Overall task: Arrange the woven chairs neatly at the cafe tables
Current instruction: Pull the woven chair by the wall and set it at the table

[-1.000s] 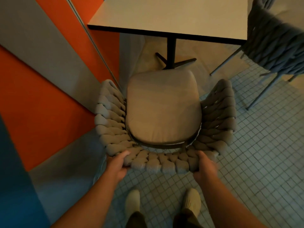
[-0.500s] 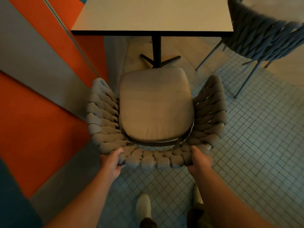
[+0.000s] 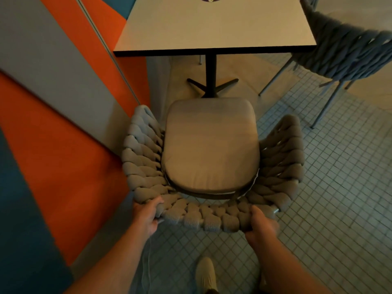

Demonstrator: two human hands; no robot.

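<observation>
A grey woven chair (image 3: pixel 280 158) with a beige seat cushion (image 3: pixel 210 147) stands in front of me, facing a square cafe table (image 3: pixel 214 26). My left hand (image 3: pixel 147 215) grips the left end of the chair's braided backrest. My right hand (image 3: pixel 259 224) grips the right end of the same backrest. The cushion's front edge lies just short of the table's black pedestal base (image 3: pixel 212 83). A second woven chair (image 3: pixel 347 54) stands at the table's right side, partly cut off by the frame.
An orange, grey and blue wall (image 3: pixel 53 124) runs close along the chair's left side. The floor (image 3: pixel 339 187) is small square tiles, open to the right. My shoe (image 3: pixel 206 274) shows below. A dark object sits at the table's far edge.
The chair has moved forward toward the table with both hands still gripping its backrest; I have stepped after it, and more of the tabletop shows.
</observation>
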